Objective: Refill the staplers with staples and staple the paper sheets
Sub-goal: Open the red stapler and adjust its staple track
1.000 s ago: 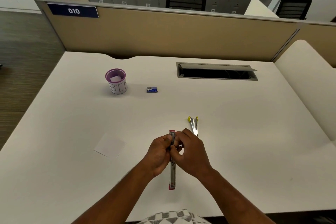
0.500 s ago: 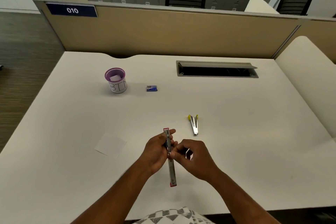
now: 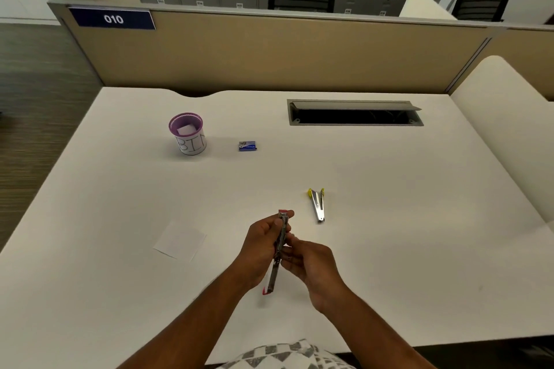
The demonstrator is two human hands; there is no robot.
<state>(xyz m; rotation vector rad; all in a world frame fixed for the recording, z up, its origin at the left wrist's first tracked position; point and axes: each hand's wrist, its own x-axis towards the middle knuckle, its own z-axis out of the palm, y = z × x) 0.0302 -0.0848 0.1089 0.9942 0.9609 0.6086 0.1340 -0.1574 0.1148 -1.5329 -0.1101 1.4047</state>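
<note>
Head view: left hand (image 3: 260,246) and right hand (image 3: 311,263) fingers both grip the red stapler (image 3: 278,252).

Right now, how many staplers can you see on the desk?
2: a red stapler opened out, held in both hands, and a yellow stapler lying on the desk just beyond them.

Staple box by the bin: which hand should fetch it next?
Probably right. The left hand grips the opened red stapler; the right hand only fingers its middle, so it looks freer to reach the blue staple box.
</note>
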